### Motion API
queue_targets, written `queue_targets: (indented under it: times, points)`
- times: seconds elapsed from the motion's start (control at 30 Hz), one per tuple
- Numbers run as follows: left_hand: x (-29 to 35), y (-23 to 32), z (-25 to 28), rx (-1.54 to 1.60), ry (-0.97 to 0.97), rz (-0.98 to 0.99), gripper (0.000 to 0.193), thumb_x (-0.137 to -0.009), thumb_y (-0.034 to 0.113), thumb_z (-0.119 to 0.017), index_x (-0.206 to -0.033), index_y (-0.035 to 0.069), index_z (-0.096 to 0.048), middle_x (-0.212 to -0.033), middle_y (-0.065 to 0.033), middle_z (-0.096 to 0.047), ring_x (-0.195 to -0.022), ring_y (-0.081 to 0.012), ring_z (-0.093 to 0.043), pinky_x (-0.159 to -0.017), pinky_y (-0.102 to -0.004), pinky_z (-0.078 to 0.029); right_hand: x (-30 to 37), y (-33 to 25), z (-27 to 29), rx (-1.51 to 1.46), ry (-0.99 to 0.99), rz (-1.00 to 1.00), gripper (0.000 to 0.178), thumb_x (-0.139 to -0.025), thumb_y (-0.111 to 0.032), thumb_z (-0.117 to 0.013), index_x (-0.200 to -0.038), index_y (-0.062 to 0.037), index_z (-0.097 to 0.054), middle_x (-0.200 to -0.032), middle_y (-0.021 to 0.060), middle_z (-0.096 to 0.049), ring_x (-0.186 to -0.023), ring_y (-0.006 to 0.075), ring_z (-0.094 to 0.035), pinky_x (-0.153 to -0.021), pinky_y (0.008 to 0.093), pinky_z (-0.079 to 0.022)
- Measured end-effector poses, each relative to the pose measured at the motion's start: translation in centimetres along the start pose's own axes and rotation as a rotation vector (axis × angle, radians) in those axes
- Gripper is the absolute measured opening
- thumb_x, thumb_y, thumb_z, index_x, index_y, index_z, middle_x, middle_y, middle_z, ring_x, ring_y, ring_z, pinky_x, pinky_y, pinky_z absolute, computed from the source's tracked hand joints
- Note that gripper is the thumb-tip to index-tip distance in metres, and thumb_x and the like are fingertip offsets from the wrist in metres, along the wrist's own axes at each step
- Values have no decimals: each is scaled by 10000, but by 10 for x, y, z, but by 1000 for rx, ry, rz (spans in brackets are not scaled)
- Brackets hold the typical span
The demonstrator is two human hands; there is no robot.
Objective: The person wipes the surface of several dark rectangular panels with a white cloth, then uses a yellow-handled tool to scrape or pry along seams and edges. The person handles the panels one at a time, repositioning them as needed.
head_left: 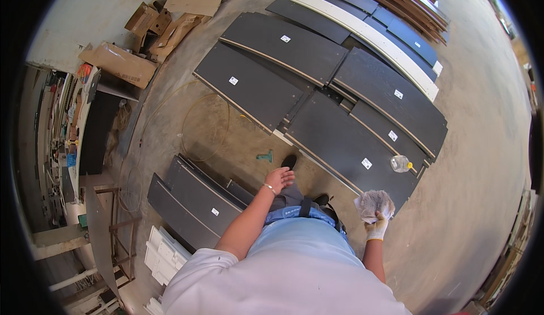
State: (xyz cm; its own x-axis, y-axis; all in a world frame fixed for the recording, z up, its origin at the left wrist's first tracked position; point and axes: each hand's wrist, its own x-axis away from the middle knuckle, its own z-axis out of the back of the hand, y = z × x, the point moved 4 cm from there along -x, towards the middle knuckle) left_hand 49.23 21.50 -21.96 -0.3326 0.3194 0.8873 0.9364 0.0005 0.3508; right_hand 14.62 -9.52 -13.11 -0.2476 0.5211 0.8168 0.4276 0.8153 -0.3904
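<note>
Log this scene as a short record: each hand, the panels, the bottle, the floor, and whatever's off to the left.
Left hand: bare, holding nothing
Right hand: gloved, holding a greyish rag
Dark panels: many overlapping, several with white labels
White strip: long, among the farther panels
Bottle: clear, yellow cap, on a dark panel near the right hand; upright or lying unclear
Floor: small green tool left of the feet
Far left: cardboard box

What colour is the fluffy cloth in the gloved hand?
The cloth is greyish, best in the head view.
</note>
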Motion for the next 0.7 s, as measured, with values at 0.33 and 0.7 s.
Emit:
queue_targets:
  times: [0.33,0.7]
  points:
    - [-201,91,164,-184,398,115,407,-1037,394,-651,-1262,58,-594,-1142,-119,-719,-980,-264,-702,-826,-503,-593,37,81,-24,86,173,-86,826,-732,30,-498,-1547,-92,-441,-1501,212,-541,-1381,485,-524,-1162,676,-419]
    - [-305,144,91,-116,384,-102,436,-1016,411,-691,-1210,27,-625,-1092,-106,-716,-928,-267,-708,-759,-497,-654,42,165,-7,22,356,-237,835,-727,62,-529,-1543,-77,-419,-1474,219,-547,-1370,488,-523,-1160,681,-418]
